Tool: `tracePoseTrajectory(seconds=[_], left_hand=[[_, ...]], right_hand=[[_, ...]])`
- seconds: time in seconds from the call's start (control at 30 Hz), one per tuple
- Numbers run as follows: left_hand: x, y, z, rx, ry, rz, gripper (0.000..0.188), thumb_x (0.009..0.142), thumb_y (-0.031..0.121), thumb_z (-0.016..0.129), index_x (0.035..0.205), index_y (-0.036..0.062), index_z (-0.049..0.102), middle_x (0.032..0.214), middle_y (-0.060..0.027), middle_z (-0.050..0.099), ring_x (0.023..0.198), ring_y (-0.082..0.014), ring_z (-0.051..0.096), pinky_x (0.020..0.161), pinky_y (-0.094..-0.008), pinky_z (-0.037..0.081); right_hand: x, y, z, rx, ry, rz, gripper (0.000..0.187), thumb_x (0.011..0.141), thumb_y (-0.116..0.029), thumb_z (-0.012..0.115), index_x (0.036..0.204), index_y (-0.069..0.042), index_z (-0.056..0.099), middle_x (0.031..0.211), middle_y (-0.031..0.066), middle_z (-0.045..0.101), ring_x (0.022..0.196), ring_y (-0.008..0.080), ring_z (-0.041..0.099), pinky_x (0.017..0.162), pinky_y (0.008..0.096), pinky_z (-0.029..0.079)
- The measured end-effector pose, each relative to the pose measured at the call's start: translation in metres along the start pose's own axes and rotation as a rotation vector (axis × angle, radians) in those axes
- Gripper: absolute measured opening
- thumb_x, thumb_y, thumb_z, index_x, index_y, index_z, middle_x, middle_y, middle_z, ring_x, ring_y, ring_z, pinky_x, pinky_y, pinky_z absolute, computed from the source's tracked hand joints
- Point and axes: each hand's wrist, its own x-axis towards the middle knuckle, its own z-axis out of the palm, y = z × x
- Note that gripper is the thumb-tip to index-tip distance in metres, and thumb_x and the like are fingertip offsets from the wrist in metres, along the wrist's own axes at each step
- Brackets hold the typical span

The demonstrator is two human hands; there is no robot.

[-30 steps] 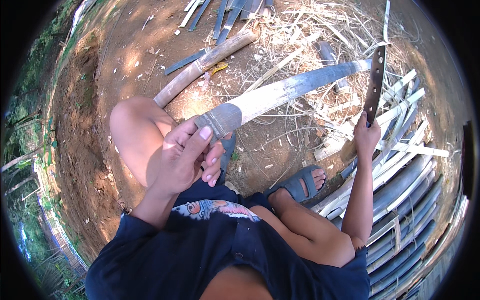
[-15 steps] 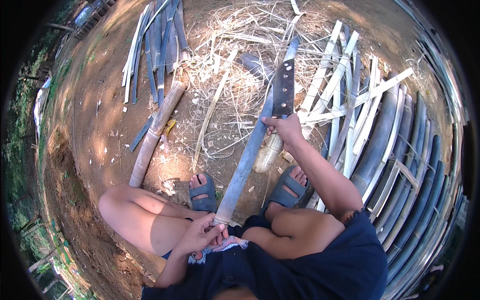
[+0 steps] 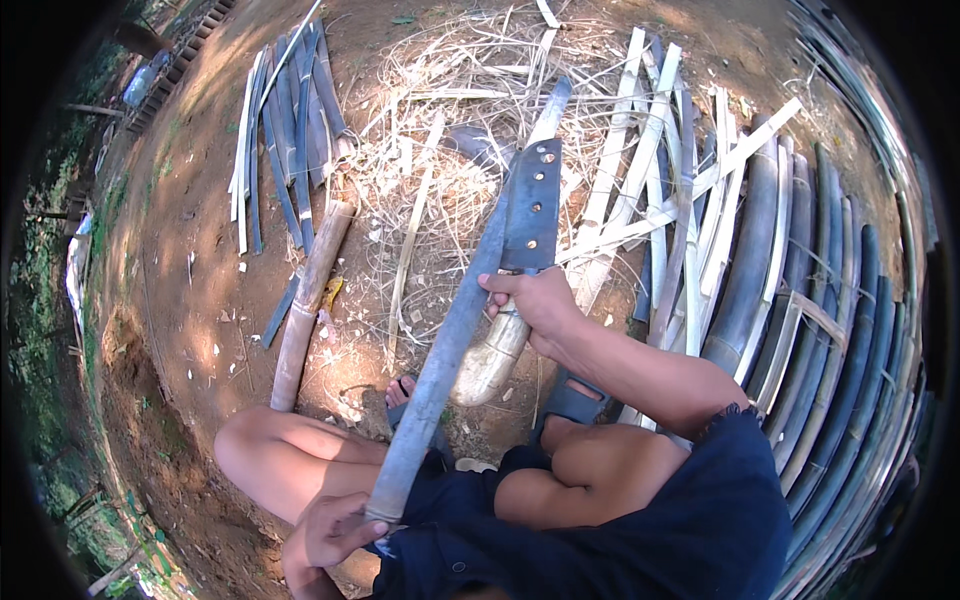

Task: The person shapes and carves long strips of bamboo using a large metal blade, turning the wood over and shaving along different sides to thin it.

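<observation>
My left hand (image 3: 328, 530) is closed around the near end of a long grey-green bamboo strip (image 3: 425, 400), low by my left thigh. The strip slants away and to the right, its far end over the shavings. My right hand (image 3: 540, 308) grips a machete (image 3: 530, 212) with a broad dark blade that has several holes along it. Its thick, pale, curved handle (image 3: 490, 362) extends below my fist. The blade lies along the right edge of the strip, and my right thumb reaches to the strip's side.
Split bamboo strips (image 3: 290, 110) lie at the far left, near a brown bamboo pole (image 3: 312, 295). Thin shavings (image 3: 420, 85) cover the ground ahead. Pale split strips (image 3: 655, 150) and long dark bamboo poles (image 3: 755, 260) crowd the right. My sandalled feet stand between these piles.
Both hands have come nearer to my body and shifted left, bringing the strip and machete along. The strip's near end now sits lower, by my left thigh. The view has shifted slightly.
</observation>
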Motion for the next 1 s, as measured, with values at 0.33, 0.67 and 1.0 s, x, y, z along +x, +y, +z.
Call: tracePoseTrajectory(seconds=[0.33, 0.67, 1.0], left_hand=[[0.028, 0.029, -0.025, 0.413, 0.396, 0.066, 0.051, 0.088, 0.027, 0.078, 0.123, -0.0036, 0.057, 0.106, -0.0135, 0.068, 0.097, -0.0223, 0.067, 0.083, -0.0356, 0.054], [0.192, -0.003, 0.023, -0.5, -0.164, -0.335, 0.05, 0.107, 0.043, 0.045, 0.134, 0.0009, 0.047, 0.082, -0.0098, 0.06, 0.063, -0.0223, 0.064, 0.06, -0.037, 0.061], [0.169, -0.02, 0.045, -0.343, 0.139, -0.207, 0.04, 0.108, 0.038, 0.046, 0.117, 0.0012, 0.058, 0.066, 0.0021, 0.043, 0.046, -0.0056, 0.04, 0.041, -0.0227, 0.035]], right_hand=[[-0.015, 0.031, 0.04, 0.014, -0.092, 0.27, 0.01, 0.085, 0.007, 0.07, 0.089, 0.005, 0.062, 0.071, 0.0068, 0.061, 0.056, 0.0131, 0.058, 0.049, 0.0293, 0.052], [-0.004, 0.037, -0.011, -0.439, -0.19, 0.132, 0.026, 0.098, -0.016, 0.061, 0.093, 0.01, 0.063, 0.07, 0.014, 0.065, 0.051, 0.0198, 0.064, 0.046, 0.0345, 0.052], [-0.035, 0.017, -0.039, -1.868, -0.553, -0.812, 0.063, 0.093, -0.015, 0.054, 0.153, -0.026, 0.04, 0.088, 0.0164, 0.066, 0.068, 0.031, 0.07, 0.054, 0.0446, 0.056]])
